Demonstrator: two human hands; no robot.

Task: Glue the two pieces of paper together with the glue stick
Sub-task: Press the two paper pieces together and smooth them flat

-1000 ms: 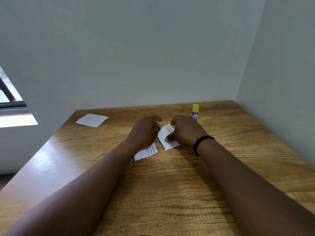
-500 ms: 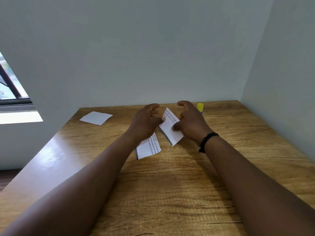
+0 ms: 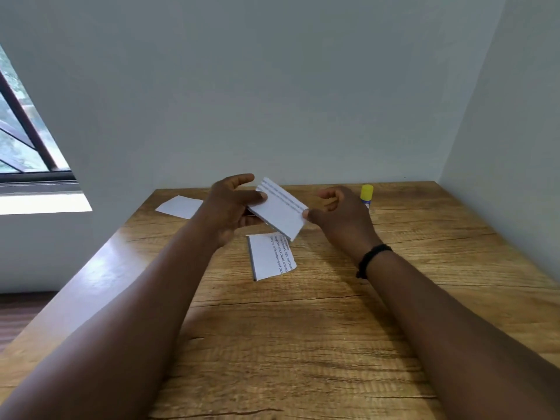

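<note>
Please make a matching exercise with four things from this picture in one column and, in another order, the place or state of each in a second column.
1. glue stick
2. held paper
3. printed paper
4. blank paper

a. flat on the table, below the hands
b. standing upright, far right
c. far left on the table
d. raised between both hands

Pairs: 1-b, 2-d, 3-a, 4-c
</note>
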